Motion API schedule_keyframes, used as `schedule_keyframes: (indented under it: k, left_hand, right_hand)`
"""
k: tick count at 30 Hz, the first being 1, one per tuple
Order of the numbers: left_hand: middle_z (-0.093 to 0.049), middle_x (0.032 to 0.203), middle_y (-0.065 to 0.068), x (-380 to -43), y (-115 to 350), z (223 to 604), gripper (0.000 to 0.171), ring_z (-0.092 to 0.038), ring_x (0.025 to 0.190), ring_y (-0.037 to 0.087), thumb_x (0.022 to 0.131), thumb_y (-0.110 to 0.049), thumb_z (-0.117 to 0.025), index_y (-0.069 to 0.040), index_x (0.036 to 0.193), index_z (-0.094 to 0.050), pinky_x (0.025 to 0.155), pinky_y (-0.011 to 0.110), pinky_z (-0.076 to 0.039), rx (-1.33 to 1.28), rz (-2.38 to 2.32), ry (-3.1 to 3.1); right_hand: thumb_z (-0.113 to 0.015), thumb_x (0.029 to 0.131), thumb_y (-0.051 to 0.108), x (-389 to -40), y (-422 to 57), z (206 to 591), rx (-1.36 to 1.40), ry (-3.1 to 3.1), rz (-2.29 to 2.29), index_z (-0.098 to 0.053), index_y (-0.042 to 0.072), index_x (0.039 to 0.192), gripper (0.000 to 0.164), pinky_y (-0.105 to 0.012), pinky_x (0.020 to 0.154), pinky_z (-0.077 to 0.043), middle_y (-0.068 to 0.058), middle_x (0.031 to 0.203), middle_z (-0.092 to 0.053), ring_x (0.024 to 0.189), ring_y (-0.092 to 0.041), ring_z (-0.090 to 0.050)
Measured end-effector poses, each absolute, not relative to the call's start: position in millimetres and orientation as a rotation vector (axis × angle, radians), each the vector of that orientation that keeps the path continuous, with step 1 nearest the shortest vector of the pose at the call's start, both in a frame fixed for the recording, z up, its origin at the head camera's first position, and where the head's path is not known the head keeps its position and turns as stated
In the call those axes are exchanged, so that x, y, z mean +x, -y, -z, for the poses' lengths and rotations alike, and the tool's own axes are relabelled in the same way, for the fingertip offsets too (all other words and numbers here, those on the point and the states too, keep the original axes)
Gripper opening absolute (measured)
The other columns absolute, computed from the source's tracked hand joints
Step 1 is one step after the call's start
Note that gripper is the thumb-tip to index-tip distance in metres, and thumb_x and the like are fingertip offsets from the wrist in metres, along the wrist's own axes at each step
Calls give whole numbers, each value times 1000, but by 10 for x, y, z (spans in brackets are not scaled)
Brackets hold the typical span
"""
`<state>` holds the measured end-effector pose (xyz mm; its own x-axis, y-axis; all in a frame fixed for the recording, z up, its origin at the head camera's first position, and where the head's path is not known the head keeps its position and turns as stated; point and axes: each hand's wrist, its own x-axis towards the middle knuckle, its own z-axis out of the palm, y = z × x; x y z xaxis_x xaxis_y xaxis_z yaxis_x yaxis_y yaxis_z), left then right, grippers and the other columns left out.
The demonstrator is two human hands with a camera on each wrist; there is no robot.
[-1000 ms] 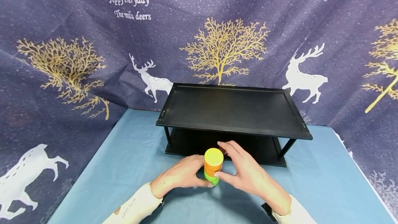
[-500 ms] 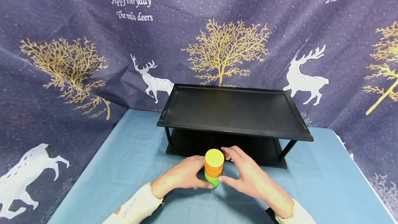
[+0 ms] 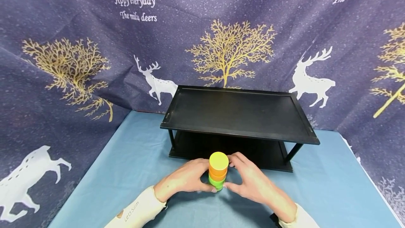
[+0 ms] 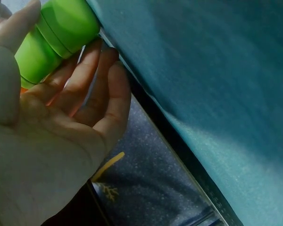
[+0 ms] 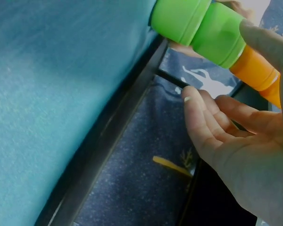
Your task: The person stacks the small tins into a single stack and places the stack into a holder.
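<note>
Across the blue cloth point(image 3: 142, 140), before the black two-tier shelf point(image 3: 240, 113), I have the left hand point(image 3: 191, 176) curled round the upright stack of cylinders point(image 3: 218, 172); the right hand point(image 3: 250, 178) spreads loosely beside it, thumb contact unclear. I'd support the green base and avoid sideways pressure.

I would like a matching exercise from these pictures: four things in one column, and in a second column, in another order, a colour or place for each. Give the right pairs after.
1. stack
2. rack
3. cloth
4. left hand

A. at the left side of the stack
B. green below, orange above
C. plain blue
D. black, with two levels

Pairs: 1-B; 2-D; 3-C; 4-A
</note>
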<state>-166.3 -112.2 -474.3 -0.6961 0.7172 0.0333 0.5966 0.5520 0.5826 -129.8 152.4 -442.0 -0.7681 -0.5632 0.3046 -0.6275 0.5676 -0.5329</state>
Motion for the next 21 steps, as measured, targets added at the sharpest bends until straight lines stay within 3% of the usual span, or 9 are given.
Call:
schedule_keyframes:
  k: [21]
  left_hand:
    - [-68,125,-22,-1663,1121,4725,58,-62,109,2,84,-51,-89,-31,134,-67,105,34,-53,1101,-839,-2589]
  right_hand:
    - [-94,83,29,-1317,-1473,4539,1011,2864,-919,-65,15,129,56,-33,90,-58,9,117,-61,102,-16,-64]
